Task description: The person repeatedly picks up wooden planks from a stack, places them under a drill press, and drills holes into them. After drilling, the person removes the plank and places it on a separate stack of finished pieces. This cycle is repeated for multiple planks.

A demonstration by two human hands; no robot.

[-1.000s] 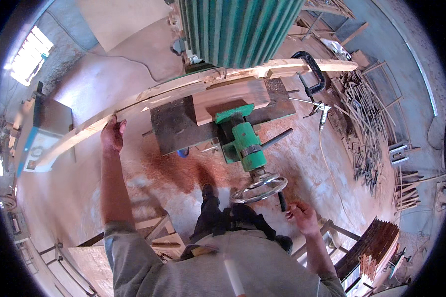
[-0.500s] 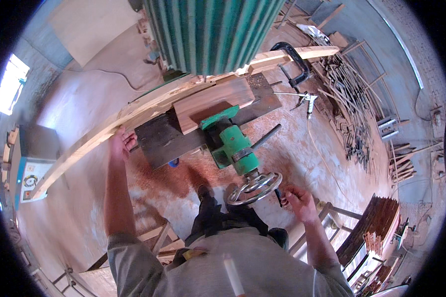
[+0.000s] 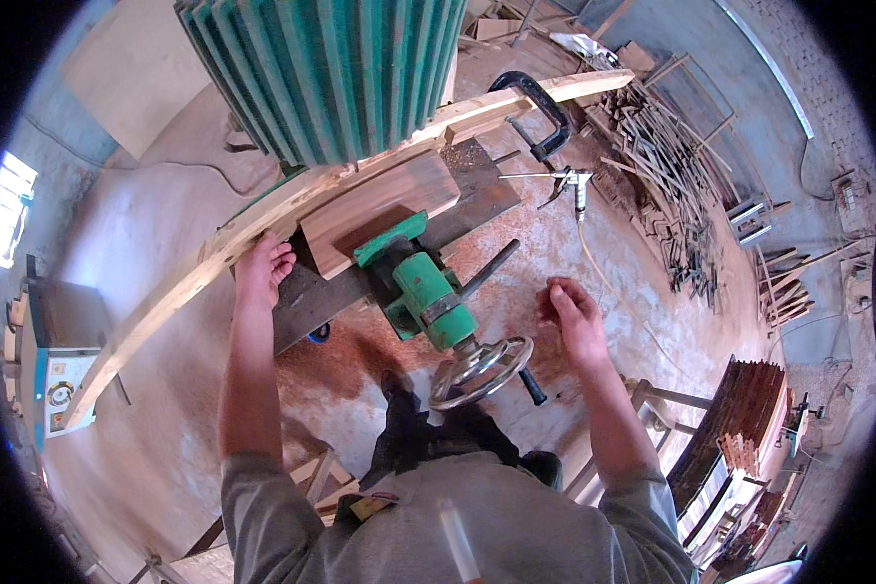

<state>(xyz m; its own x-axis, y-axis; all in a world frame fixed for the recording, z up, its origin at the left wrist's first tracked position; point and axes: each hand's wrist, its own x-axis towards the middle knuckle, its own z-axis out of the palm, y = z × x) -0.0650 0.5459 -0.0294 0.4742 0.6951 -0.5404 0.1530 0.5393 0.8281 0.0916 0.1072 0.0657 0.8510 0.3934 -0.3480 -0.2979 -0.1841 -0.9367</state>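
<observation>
In the head view I have my left grip (image 3: pixel 263 270) at the near edge of the long plank (image 3: pixel 253 224), seemingly to steady it, though I cannot tell whether it pinches the wood. The block (image 3: pixel 384 209) sits on the dark surface (image 3: pixel 492 200) between plank and green clamp (image 3: pixel 428 292), presumably to spread the push; my right grip (image 3: pixel 572 316) (nothing visible in it) hangs half-open, apart from the wheel (image 3: pixel 480 366).
</observation>
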